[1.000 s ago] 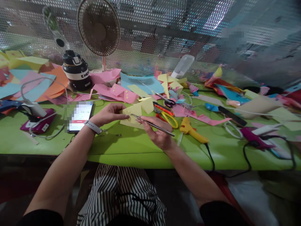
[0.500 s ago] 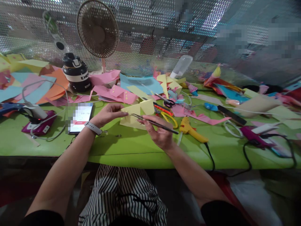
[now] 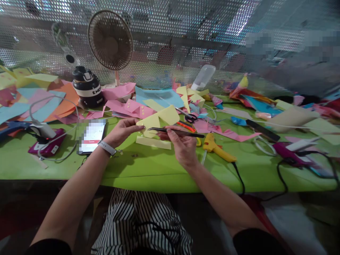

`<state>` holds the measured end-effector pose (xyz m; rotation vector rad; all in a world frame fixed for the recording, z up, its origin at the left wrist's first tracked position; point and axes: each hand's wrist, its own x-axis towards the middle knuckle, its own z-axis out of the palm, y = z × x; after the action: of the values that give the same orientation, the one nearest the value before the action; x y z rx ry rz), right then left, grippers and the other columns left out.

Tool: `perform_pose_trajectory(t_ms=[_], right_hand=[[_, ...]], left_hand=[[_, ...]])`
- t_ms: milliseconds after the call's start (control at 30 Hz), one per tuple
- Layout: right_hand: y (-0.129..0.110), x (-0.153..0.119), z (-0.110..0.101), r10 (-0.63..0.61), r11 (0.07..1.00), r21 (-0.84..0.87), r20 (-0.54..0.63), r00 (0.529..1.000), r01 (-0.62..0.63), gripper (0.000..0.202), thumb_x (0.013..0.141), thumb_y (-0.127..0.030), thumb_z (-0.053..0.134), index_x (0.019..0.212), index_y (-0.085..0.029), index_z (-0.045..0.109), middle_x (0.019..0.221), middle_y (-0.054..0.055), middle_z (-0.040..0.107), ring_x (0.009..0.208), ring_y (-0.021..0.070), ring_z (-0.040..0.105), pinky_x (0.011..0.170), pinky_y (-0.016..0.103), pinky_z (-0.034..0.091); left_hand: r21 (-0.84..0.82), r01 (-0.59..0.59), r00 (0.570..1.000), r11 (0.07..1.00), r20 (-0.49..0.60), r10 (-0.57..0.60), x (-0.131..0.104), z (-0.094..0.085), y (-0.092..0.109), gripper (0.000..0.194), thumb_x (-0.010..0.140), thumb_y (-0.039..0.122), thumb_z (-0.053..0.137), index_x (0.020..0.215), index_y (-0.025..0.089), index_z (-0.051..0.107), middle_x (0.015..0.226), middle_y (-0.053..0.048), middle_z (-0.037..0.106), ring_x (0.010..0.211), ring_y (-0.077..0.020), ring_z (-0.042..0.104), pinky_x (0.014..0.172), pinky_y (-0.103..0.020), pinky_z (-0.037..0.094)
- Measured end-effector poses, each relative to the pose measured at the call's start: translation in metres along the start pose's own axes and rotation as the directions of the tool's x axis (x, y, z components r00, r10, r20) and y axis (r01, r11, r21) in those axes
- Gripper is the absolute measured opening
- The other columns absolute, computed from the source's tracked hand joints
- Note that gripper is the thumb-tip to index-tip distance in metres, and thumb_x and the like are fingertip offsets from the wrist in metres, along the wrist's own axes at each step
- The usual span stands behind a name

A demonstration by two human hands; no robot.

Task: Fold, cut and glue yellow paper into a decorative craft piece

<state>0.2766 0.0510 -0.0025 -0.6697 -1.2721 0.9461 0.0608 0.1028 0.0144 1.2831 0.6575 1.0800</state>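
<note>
My left hand, with a pale watch band on the wrist, pinches the left edge of a piece of yellow paper above the green table. Dark tweezers with a bent tip lie between the fingers of my right hand. Their tip points left at the lower part of the paper, close to my left fingertips; whether it touches is too small to tell. A yellow paper strip lies on the table just below. Scissors and an orange-handled tool lie behind my right hand, partly covered.
A yellow glue gun with a black cord lies right of my right hand. On the left are a phone, a purple power strip and a black bottle. Coloured paper and a fan stretch along the back.
The yellow paper has tilted and risen a little, uncovering the strip on the table. My right hand has shifted slightly right, with the tweezers lying flatter. The whole view has moved slightly.
</note>
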Motion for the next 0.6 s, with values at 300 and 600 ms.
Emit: perform_pose_trajectory(t_ms=[300,600], right_hand=[[0.0050,-0.0005,-0.0018,0.024,1.000,0.012,0.030,0.999,-0.025,0.023,0.087,-0.039,0.074,0.104,-0.023,0.073,0.090,0.002,0.080,0.083,0.0224,0.079,0.080,0.041,0.068],[0.0072,-0.0004,-0.0021,0.022,1.000,-0.020,0.040,0.999,-0.021,0.025,0.087,-0.041,0.074,0.105,-0.023,0.072,0.091,0.002,0.081,0.083,0.0222,0.079,0.078,0.039,0.068]], left_hand=[[-0.025,0.003,1.000,1.000,-0.008,-0.003,0.0007,0.0030,0.0002,0.021,0.067,0.029,0.088,0.072,0.016,0.073,0.073,0.000,0.071,0.070,-0.0092,0.062,0.075,-0.024,0.048],[-0.002,0.021,0.999,1.000,-0.029,-0.021,-0.0003,0.0033,-0.0003,0.020,0.067,0.027,0.088,0.073,0.017,0.072,0.076,0.000,0.071,0.072,-0.0102,0.062,0.077,-0.026,0.049]])
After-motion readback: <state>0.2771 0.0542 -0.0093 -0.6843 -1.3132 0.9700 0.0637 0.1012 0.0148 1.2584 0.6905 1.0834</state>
